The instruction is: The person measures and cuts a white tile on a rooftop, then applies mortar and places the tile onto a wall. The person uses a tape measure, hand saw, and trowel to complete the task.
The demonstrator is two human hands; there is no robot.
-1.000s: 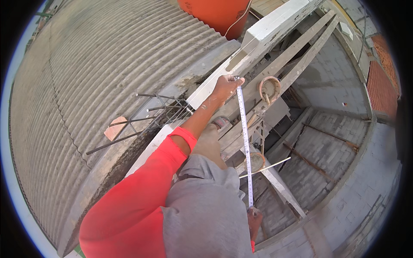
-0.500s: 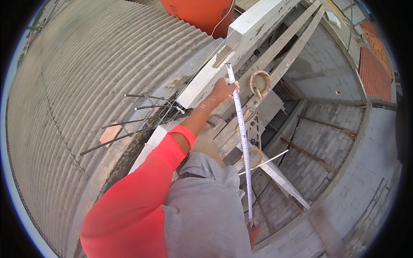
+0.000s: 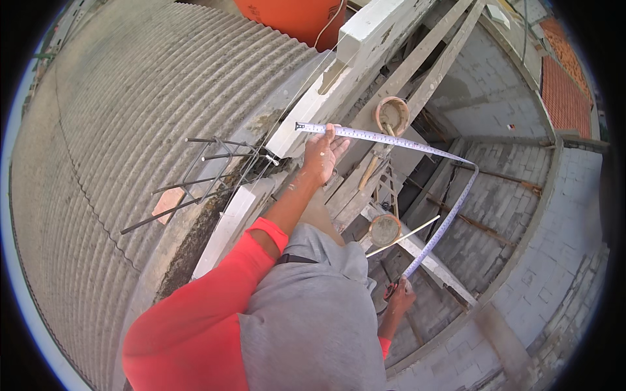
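tape runs from a loose end at eleven o'clock, just past the left hand, out to a sharp bend at two, then back to the right hand at five. the left hand pinches it near that end, thumb closed and other fingers spread; the right hand is clenched around its other end, by a small dark case.

plenty crowds in. a bowl with a handle poking out sits at half past one, and the tape crosses over this handle. another bowl is at four, with a pale stick slanting past it, its far tip near the tape. planks stretch off to one o'clock.

steel rods jut out past nine, near the left forearm, with a broken brick beside them at nine. wavy roofing fills ten, an orange tank stands at twelve beside a white beam, and red tiles show at two.
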